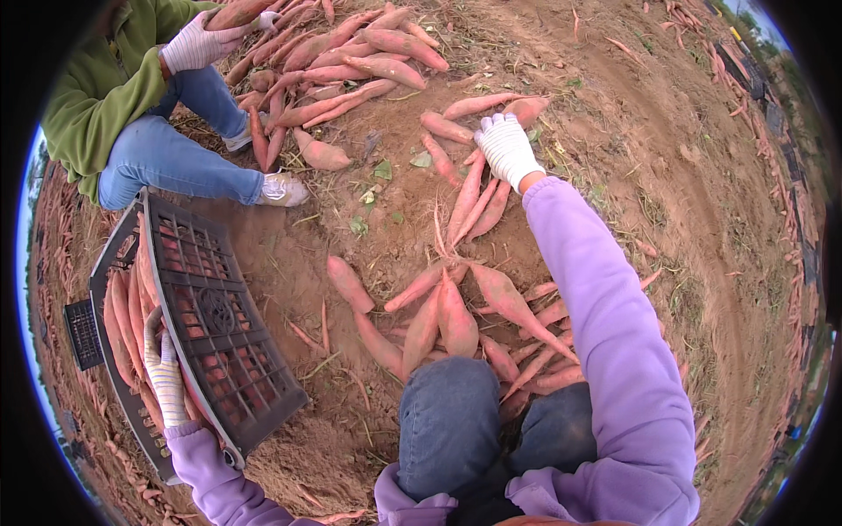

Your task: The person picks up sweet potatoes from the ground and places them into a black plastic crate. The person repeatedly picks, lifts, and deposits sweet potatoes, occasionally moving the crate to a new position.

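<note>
My right hand (508, 148), in a white ribbed glove, reaches forward and touches a small cluster of sweet potatoes; its fingers lie at the end of one sweet potato (528, 110), and whether they grip it is hard to tell. My left hand (164, 371), in a striped glove, is inside the black plastic crate (230, 322) at the left, against the sweet potatoes (125, 315) in it. Its fingertips are partly hidden, so its grip cannot be made out. Around my knees lies a heap of sweet potatoes (457, 315), joined in part by thin roots.
A co-worker in a green jacket (99, 125) sits at the upper left, a sweet potato in gloved hands, by a large heap of sweet potatoes (368, 52). A second black crate (84, 334) stands beyond mine. Rows of sweet potatoes line the soil at both sides.
</note>
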A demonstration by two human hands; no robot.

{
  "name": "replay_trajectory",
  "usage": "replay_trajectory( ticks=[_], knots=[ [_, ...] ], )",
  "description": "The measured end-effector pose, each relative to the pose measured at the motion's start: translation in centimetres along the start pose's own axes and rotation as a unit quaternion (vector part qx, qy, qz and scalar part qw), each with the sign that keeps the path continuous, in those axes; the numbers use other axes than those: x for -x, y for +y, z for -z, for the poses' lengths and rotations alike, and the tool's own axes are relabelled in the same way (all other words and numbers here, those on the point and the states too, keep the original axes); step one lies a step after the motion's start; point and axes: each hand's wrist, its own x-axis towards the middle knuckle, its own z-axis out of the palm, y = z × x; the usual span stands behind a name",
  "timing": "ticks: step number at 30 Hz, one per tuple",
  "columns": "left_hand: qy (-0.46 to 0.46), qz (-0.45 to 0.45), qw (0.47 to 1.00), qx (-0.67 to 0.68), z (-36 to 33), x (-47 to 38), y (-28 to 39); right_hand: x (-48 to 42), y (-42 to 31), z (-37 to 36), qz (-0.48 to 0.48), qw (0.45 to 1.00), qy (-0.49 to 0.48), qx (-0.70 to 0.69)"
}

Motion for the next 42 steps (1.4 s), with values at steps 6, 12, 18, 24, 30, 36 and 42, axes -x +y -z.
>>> replay_trajectory(
  ticks=[6,12,18,24,30,36,42],
  knots=[
    [0.007,-0.008,1.0,-0.028,-0.2,0.1,0.0,3.1,-1.6,-0.3,0.032,0.999,0.031,0.02],
    [0.028,-0.013,0.999,-0.02,0.0,-0.1,-0.6,7.4,-3.1,0.9,0.127,0.991,-0.031,0.009],
    [0.055,-0.008,0.993,-0.103,-3.1,3.3,6.1,15.0,-1.5,1.4,0.14,0.984,-0.035,-0.109],
    [-0.022,-0.069,0.927,-0.369,-9.0,10.0,11.3,21.9,-1.9,-0.6,0.112,0.971,-0.062,-0.202],
    [-0.051,0.046,0.955,-0.29,-10.3,9.0,11.3,21.4,-1.6,-2.8,0.113,0.965,-0.056,-0.229],
    [-0.045,0.047,0.943,-0.328,-10.3,9.2,11.1,21.0,-1.9,-2.0,0.118,0.967,-0.131,-0.184],
    [-0.038,-0.019,0.906,-0.421,-9.9,8.6,11.9,20.3,-3.4,4.0,0.001,0.973,-0.141,-0.185]
  ],
)
